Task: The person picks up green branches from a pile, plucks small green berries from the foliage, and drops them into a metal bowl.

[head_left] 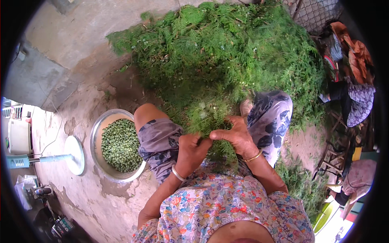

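Between my knees I hold a feathery green evergreen sprig (224, 150) with a few pale round cones near its far end. My right hand (239, 137) grips it from the right, thumb stretched toward the left hand. My left hand (193, 150) is closed, its thumb and fingers pinched at the sprig's left side; what lies between those fingertips is hidden. Left of my left knee stands a wide metal basin (94, 141) holding many small green cones (121, 146). A large heap of cut evergreen branches (227, 52) spreads on the ground beyond my feet.
A round pale-blue base with a pole (74, 156) stands left of the basin. Loose clippings (302, 186) lie on the ground at right. Cloths (358, 99) and a wooden frame (332, 158) crowd the right edge. A white box-like appliance (19, 137) is far left.
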`<state>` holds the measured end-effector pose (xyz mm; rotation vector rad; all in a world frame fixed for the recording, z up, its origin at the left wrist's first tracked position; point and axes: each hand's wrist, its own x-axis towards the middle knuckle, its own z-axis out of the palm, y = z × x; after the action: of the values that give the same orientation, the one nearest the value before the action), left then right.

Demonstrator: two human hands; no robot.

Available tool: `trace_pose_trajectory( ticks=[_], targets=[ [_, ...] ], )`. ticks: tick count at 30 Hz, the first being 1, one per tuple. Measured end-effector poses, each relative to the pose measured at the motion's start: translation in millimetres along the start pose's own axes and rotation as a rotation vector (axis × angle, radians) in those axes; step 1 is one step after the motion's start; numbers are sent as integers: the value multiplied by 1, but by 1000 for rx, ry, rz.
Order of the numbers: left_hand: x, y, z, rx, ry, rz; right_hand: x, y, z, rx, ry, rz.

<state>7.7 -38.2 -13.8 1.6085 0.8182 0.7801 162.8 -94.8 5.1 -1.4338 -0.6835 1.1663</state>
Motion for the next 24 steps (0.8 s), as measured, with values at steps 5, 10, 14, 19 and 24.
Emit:
trace_pose_trajectory(
  ticks=[5,10,14,19,24],
  targets=[
    [0,2,4,432,13,170,4,18,3,39,33,119],
    [0,4,6,362,57,198,8,17,-4,-328,-47,-95],
    [-3,2,5,329,118,188,2,13,-1,-484,111,-195],
    [-5,-3,5,518,73,228,2,16,-1,-498,48,-206],
    [-6,-2,7,421,104,307,7,20,-2,-135,-73,-26]
  ],
)
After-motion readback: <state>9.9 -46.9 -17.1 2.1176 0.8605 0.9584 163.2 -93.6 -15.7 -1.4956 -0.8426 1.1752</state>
